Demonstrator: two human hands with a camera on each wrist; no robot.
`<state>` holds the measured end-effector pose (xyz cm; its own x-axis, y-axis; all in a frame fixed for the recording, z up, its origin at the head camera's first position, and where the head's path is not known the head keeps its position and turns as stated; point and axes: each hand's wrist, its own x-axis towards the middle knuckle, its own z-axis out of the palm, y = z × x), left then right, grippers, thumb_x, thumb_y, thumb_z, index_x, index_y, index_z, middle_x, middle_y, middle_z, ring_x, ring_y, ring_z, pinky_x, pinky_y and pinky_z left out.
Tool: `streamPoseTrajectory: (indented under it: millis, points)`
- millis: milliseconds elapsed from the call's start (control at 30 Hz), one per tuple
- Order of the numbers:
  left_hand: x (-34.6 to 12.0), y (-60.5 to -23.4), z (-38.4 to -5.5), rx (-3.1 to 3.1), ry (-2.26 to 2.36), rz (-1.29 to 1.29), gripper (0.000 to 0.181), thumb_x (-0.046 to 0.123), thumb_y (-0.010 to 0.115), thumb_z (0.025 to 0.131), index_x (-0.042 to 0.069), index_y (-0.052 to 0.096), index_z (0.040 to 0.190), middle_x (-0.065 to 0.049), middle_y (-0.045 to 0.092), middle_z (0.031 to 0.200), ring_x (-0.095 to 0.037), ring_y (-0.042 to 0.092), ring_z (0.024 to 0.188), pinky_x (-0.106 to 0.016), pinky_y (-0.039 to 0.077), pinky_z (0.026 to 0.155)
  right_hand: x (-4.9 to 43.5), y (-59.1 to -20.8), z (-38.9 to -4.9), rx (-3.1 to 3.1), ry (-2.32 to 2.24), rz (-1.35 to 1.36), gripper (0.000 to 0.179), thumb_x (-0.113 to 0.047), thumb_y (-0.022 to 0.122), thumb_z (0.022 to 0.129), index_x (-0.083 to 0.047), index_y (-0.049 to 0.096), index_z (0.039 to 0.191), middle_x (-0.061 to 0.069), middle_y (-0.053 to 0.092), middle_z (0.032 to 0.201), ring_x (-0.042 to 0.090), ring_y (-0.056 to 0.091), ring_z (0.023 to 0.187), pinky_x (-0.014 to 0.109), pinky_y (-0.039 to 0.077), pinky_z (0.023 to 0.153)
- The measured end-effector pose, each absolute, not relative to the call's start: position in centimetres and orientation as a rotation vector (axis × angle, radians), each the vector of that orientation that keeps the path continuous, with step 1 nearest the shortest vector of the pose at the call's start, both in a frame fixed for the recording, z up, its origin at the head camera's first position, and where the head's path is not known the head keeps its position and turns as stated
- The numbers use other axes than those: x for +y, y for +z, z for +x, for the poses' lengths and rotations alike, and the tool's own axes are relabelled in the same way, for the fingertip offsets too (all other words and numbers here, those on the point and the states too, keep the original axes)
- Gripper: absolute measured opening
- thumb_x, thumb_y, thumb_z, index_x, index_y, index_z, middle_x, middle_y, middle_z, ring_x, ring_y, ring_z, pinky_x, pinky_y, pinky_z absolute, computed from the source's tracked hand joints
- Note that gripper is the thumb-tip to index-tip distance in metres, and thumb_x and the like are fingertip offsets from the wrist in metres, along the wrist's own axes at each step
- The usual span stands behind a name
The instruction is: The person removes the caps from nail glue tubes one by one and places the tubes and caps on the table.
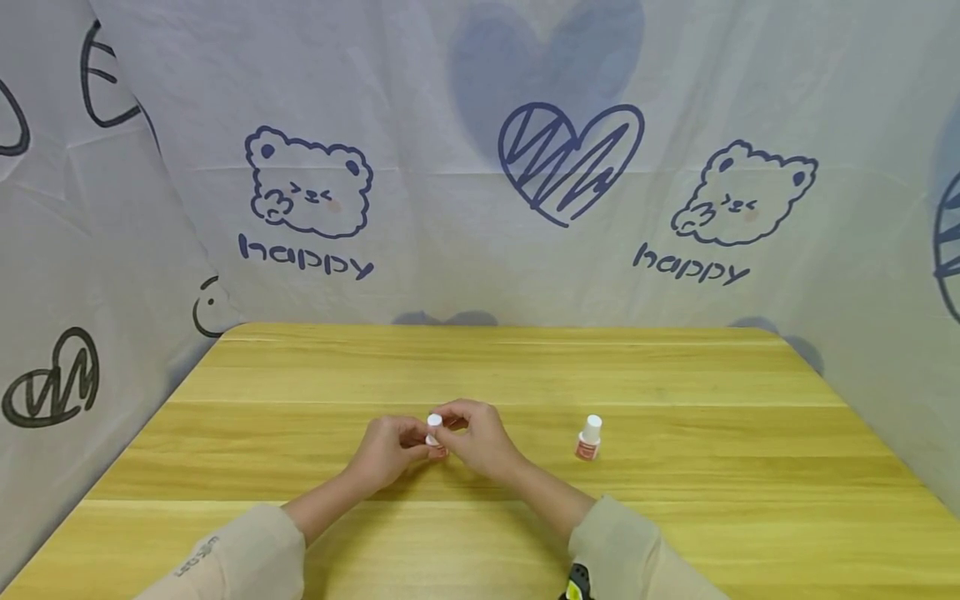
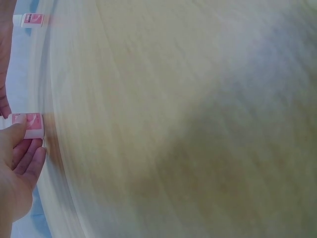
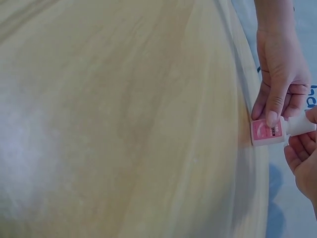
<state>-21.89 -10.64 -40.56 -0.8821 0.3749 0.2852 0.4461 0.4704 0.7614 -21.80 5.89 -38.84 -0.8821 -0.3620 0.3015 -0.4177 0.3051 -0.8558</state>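
Note:
A small white bottle with a pink label [image 3: 266, 133] stands upright on the table, its base right at the wood. My left hand [image 1: 382, 454] grips the bottle's body between thumb and fingers, the thumb lying over the label. From the other side, my right hand [image 1: 480, 437] pinches the white cap [image 3: 299, 125] at the top. The cap sits on the bottle's neck, partly covered by fingers. A second, matching bottle [image 1: 588, 440] stands upright to the right, apart from both hands, with its own white cap on.
The light wooden table [image 1: 675, 517] spreads around the hands. Behind it and at both sides hangs a white cloth [image 1: 450, 250] printed with hearts, bears and lettering. The second bottle is the only other object standing on the tabletop.

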Motion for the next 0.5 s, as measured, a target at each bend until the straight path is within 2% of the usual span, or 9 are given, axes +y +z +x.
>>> streamPoseTrajectory:
  millis: [100,300,500]
  points:
    - [-10.64,-40.54,-21.85,-2.628,-1.380,-0.732,0.014,0.009,0.072,0.078,-0.001,0.072,0.088,-0.013,0.072,0.084,-0.020,0.071,0.075,-0.019,0.056,0.065,5.79,-39.07,-21.75,-2.479,1.675,0.720,0.020,-0.004,0.063,0.085,0.007,0.066,0.102,0.018,0.068,0.097,0.028,0.065,0.087,0.023,0.055,0.073]
    - [-10.65,-40.54,-21.83,-2.633,-1.356,-0.726,0.012,0.008,0.072,0.078,0.001,0.072,0.087,-0.013,0.072,0.084,-0.021,0.071,0.076,-0.020,0.056,0.065,5.38,-39.50,-21.64,-2.428,1.671,0.618,0.026,-0.009,0.070,0.082,0.008,0.066,0.102,0.016,0.069,0.093,0.025,0.064,0.086,0.027,0.054,0.077]
    - [-10.77,-40.59,-21.84,-2.633,-1.343,-0.739,0.009,0.005,0.070,0.079,0.000,0.072,0.087,-0.015,0.072,0.085,-0.023,0.071,0.076,-0.021,0.056,0.066,4.94,-39.87,-21.59,-2.396,1.657,0.504,0.022,-0.013,0.075,0.077,0.003,0.069,0.091,0.013,0.070,0.084,0.020,0.064,0.081,0.025,0.054,0.075]
